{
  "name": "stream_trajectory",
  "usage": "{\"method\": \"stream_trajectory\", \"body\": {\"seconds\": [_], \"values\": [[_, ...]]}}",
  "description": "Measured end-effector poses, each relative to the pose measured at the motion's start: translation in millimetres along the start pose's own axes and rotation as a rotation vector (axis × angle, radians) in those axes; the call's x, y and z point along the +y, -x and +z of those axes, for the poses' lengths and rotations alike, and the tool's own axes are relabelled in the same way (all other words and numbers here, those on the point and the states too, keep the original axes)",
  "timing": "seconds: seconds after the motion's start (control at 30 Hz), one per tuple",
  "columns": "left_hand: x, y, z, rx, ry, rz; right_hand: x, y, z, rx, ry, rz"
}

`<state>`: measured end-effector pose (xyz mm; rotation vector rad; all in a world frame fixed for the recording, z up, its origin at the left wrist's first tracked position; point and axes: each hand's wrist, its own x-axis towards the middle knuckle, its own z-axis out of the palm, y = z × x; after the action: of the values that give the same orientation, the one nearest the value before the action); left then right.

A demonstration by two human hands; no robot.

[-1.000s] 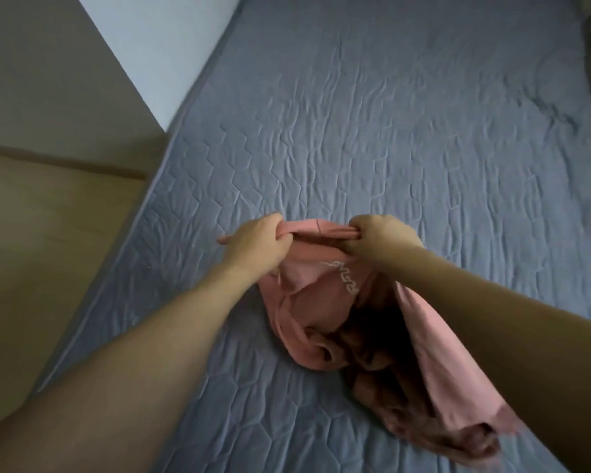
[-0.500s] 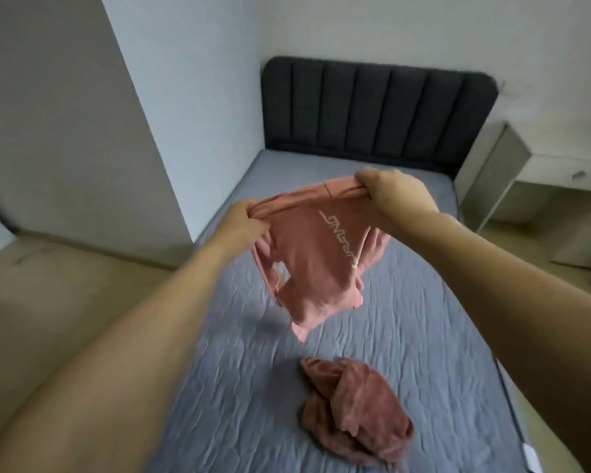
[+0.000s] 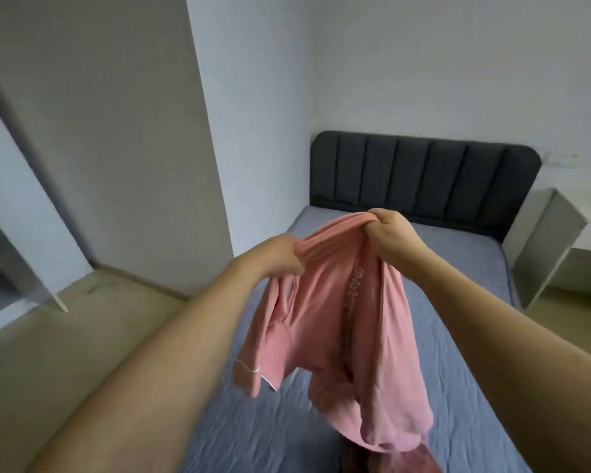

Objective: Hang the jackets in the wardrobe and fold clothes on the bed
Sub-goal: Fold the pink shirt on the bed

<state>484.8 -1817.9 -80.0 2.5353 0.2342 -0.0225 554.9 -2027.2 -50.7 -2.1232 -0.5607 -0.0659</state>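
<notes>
Above the grey quilted bed (image 3: 458, 268), both hands, left hand (image 3: 280, 256) and right hand (image 3: 389, 233), had lifted the pink cotton garment (image 3: 338, 319) higher, fingers pinching its bunched top edge, ready for folding.

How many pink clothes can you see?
2. A light pink garment hangs in the air, gripped by the left hand and right hand. A darker pink one lies on the bed beneath, mostly hidden.

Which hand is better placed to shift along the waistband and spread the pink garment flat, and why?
Probably the left hand. It grips the pink garment lower, with open bed and floor beside it. The right hand holds the waistband's high point and can anchor it.
</notes>
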Motion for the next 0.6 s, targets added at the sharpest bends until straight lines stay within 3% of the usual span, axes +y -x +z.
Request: {"method": "stream_trajectory", "body": {"seconds": [0.07,0.17,0.23,0.3,0.33,0.43,0.47,0.6], "values": [[-62,19,19,0.001,0.198,-0.164,-14,5,29,-0.041,-0.216,0.119],[-139,58,26,0.126,0.825,-0.263,-32,14,70,-0.143,-0.466,0.404],[-169,67,10,0.152,1.118,-0.303,-41,20,95,-0.377,-0.514,0.502],[-187,69,-7,0.138,1.328,-0.558,-48,25,123,-0.587,-0.515,0.493],[-197,68,-13,0.137,1.263,-0.627,-51,27,136,-0.631,-0.539,0.488],[-229,69,-9,0.205,0.528,-0.633,-62,24,164,-0.702,-0.596,0.442],[-234,70,-5,0.256,0.423,-0.641,-67,22,170,-0.731,-0.548,0.406],[-232,58,2,0.270,0.801,-0.493,-88,10,183,-0.632,-0.330,0.351]]}}
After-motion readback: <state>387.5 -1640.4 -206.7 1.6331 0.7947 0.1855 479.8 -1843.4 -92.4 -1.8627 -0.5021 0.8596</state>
